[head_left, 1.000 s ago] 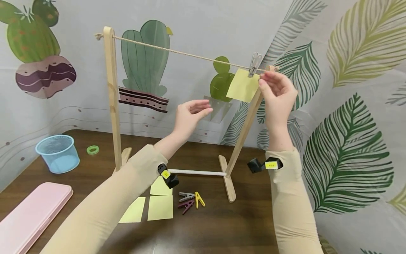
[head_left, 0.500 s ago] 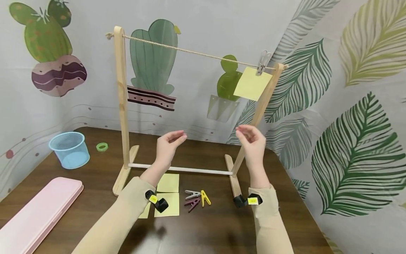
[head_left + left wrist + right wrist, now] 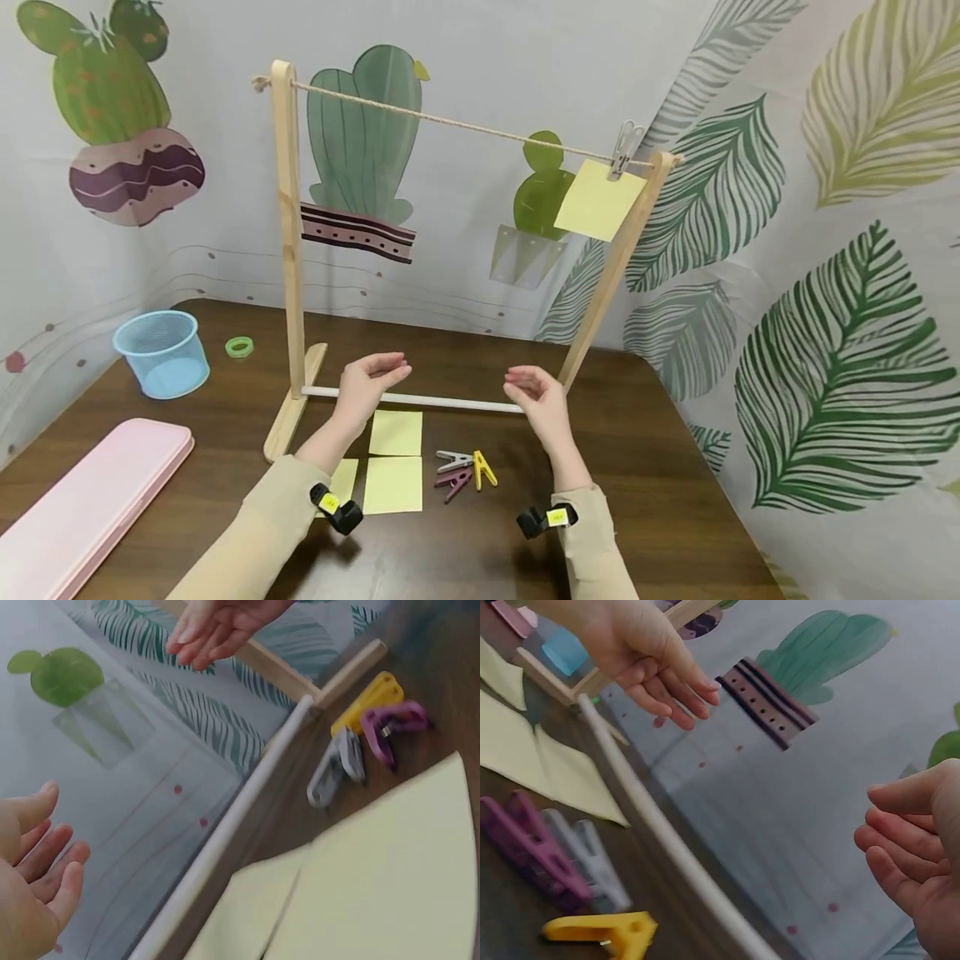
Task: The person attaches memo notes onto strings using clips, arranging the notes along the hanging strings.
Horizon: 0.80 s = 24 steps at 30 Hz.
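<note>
Both hands hover over the table with relaxed fingers and hold nothing. My left hand (image 3: 365,387) is above the yellow sticky notes (image 3: 393,485), near the white crossbar (image 3: 450,402) of the wooden stand. On the other side, my right hand (image 3: 542,402) is up and to the right of three clothespins: a grey clothespin (image 3: 453,460), a purple clothespin (image 3: 456,480) and a yellow clothespin (image 3: 484,469). Higher up, a grey clothespin (image 3: 624,152) fastens one hanging sticky note (image 3: 600,200) to the rope (image 3: 465,125), close to the right post.
The stand's left post (image 3: 288,233) and right post (image 3: 618,258) rise behind the hands. Toward the left are a blue mesh basket (image 3: 162,354), a green ring (image 3: 239,347) and a pink case (image 3: 97,508). A patterned cloth hangs behind the table.
My right hand has left the hanging sticky note and come down and left. The left hand has lowered too, toward the table. The note stays clipped on the rope.
</note>
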Each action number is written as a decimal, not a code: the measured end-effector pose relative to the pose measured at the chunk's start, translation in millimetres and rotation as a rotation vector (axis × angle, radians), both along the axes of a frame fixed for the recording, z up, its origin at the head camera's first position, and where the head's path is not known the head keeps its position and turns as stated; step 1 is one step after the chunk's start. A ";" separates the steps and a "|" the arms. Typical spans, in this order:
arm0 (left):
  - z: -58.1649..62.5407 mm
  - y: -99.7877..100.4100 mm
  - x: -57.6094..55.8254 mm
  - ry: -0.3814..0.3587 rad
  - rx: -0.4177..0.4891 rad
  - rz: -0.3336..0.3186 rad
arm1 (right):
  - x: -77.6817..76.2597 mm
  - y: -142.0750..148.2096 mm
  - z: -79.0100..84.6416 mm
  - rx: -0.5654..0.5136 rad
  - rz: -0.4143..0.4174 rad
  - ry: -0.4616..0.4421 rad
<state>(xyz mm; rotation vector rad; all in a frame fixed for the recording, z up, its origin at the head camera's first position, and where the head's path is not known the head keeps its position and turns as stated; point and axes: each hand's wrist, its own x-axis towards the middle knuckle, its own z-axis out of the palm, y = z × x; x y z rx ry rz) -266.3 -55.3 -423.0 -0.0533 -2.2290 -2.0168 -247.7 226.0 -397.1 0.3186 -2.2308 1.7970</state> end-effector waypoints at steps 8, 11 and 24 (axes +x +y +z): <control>-18.2 -22.2 5.8 -0.027 -0.143 -0.064 | 19.8 -11.6 0.5 0.119 0.086 -0.094; -23.1 -25.9 7.4 -0.033 -0.189 -0.110 | 18.7 -10.6 -5.3 0.192 0.145 -0.115; -26.9 -38.1 11.8 -0.031 -0.358 -0.208 | 2.5 13.1 -40.9 0.282 0.315 -0.212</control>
